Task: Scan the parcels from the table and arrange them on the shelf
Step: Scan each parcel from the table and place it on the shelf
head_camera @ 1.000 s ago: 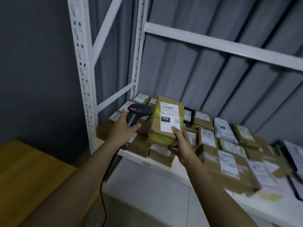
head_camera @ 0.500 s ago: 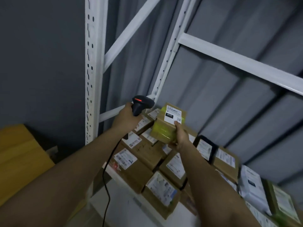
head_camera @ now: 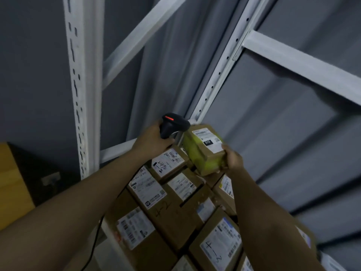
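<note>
Our left hand [head_camera: 151,142] grips the scanner [head_camera: 172,125], its head just beside the parcel [head_camera: 204,149]. Our right hand [head_camera: 233,159] holds that parcel by its corner, above the boxes [head_camera: 175,202] packed on the shelf [head_camera: 82,90].

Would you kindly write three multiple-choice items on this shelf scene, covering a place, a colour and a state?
1. Where is the held parcel?
A. above the shelved boxes, at the rear
B. on the floor
C. on the wooden table

2. What colour is the tape on that parcel?
A. red
B. yellow-green
C. blue

3. What is the left hand doing?
A. hanging open
B. pressing a box
C. gripping the scanner

Answers: 1 A, the right hand holds it over the boxes; 2 B, its side shows yellow-green; 3 C, fingers wrap the handle.
</note>
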A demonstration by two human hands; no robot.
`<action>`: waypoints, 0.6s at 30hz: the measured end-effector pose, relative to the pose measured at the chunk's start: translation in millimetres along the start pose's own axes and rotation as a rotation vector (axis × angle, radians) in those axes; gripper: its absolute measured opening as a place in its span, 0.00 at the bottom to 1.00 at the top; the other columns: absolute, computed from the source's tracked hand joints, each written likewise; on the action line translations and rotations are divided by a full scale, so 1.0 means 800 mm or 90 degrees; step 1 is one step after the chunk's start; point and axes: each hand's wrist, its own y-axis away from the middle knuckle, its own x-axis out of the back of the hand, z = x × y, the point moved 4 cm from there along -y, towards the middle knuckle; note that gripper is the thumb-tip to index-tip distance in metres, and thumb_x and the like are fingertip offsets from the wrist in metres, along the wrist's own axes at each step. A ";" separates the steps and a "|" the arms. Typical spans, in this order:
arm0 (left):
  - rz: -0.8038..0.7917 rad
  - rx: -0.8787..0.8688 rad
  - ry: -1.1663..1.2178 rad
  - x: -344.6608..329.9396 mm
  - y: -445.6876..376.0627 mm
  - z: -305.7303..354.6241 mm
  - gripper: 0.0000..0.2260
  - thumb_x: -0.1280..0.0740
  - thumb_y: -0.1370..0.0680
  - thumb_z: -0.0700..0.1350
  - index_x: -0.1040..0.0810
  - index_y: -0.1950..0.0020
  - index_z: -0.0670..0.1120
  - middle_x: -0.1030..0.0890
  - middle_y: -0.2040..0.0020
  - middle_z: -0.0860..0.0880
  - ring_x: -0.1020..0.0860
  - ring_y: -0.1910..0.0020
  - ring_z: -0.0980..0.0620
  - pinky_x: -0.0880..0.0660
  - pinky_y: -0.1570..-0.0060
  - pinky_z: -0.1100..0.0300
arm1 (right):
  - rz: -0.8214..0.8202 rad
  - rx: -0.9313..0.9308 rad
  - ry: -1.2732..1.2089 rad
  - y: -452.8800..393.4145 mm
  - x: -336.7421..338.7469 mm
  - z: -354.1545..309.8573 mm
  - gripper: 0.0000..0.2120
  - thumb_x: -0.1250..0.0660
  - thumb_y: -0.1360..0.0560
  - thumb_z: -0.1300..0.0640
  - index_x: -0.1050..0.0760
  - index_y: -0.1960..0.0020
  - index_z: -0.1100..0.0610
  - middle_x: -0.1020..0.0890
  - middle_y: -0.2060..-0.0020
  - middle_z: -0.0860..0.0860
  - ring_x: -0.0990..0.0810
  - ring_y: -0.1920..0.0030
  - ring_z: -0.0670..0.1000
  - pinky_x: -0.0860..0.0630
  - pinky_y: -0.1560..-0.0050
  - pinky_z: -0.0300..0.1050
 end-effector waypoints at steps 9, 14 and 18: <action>0.000 0.036 -0.019 -0.021 -0.011 -0.023 0.17 0.30 0.25 0.48 0.30 0.39 0.47 0.24 0.56 0.55 0.24 0.58 0.57 0.27 0.62 0.60 | -0.145 0.222 0.455 -0.016 -0.016 0.002 0.50 0.29 0.40 0.27 0.43 0.24 0.42 0.46 0.23 0.50 0.47 0.24 0.57 0.44 0.25 0.60; 0.017 0.052 -0.003 -0.023 0.010 -0.017 0.17 0.29 0.26 0.48 0.30 0.41 0.48 0.21 0.53 0.50 0.20 0.54 0.49 0.21 0.53 0.46 | -0.127 0.296 0.504 -0.026 -0.014 -0.018 0.38 0.28 0.37 0.32 0.29 0.31 0.45 0.33 0.31 0.52 0.37 0.28 0.57 0.38 0.27 0.54; 0.067 0.055 0.000 -0.015 0.041 -0.007 0.16 0.30 0.25 0.48 0.30 0.41 0.47 0.22 0.54 0.49 0.21 0.55 0.49 0.23 0.57 0.53 | -0.182 0.243 0.640 -0.024 -0.012 -0.020 0.35 0.37 0.30 0.30 0.33 0.27 0.44 0.40 0.24 0.53 0.43 0.25 0.55 0.46 0.29 0.37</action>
